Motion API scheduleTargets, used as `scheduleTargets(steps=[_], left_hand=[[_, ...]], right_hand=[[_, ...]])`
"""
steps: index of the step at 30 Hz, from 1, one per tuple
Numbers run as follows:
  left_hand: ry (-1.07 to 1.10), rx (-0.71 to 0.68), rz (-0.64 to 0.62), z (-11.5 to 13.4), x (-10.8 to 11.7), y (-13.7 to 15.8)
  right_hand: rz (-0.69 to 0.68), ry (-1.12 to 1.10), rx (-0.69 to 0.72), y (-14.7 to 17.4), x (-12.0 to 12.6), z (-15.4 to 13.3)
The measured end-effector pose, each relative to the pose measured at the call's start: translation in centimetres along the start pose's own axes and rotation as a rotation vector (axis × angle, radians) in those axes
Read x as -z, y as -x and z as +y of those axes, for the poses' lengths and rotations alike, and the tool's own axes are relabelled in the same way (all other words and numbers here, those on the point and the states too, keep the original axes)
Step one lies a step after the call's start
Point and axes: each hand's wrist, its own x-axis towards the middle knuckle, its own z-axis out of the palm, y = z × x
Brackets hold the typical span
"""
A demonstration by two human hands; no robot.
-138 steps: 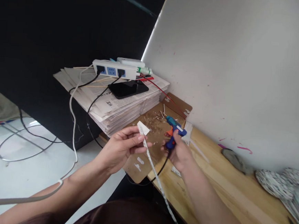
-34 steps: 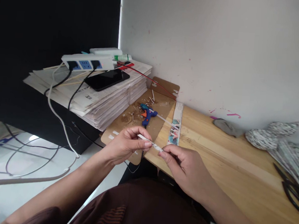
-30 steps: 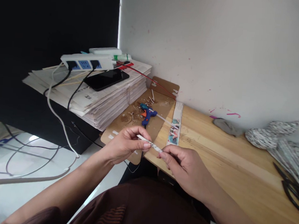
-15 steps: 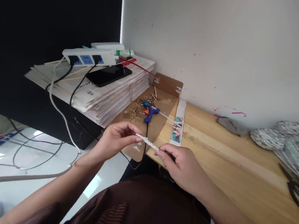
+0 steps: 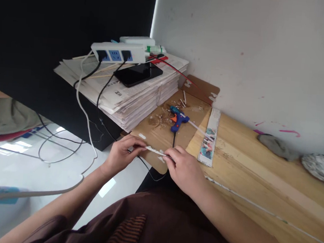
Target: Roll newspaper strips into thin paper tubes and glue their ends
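Note:
My left hand (image 5: 123,153) pinches one end of a thin white twisted paper cord (image 5: 154,150). Thumb and fingers of my right hand (image 5: 184,170) grip the same cord a short way along. The stretch between my hands is nearly straight, over the near edge of the cardboard. Past my right hand, a long thin speckled length, seemingly the same cord, runs to the right edge of view; the join is hidden behind my hand. A blue glue gun (image 5: 180,117) with an orange trigger and a glue stick in its back lies just beyond my hands.
The cardboard sheet (image 5: 155,136) bears scraps. A folded printed paper strip (image 5: 215,120) lies on the wooden table (image 5: 247,173). At left, a newspaper stack (image 5: 140,114) carries a phone (image 5: 139,74) and a power strip (image 5: 139,54) with hanging cables. A grey cloth (image 5: 278,146) lies by the wall.
The view has shifted left, so the table things appear further right. My hands have drawn closer together on the cord, and its long length now shows beyond my right hand.

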Motion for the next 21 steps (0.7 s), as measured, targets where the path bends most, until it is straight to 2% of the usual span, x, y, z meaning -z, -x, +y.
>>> scheduleTargets(steps=[3, 9, 16, 21], left_hand=[[-0.109, -0.095, 0.033, -0.4, 0.1, -0.4], [-0.281, -0.163, 0.080, -1.3, 0.5, -0.9], [-0.338, -0.168, 0.010, -1.6, 1.0, -1.3], [-0.328, -0.145, -0.042, -1.1, 1.3, -1.9]], right_hand=[[0.017, 0.031, 0.024, -1.1, -0.3, 0.2], [0.048, 0.061, 0.067, -2.7, -0.7, 0.1], [0.071, 0.149, 0.097, -3.1, -1.1, 0.0], [0.060, 0.290, 0.196, -2.7, -1.2, 0.5]])
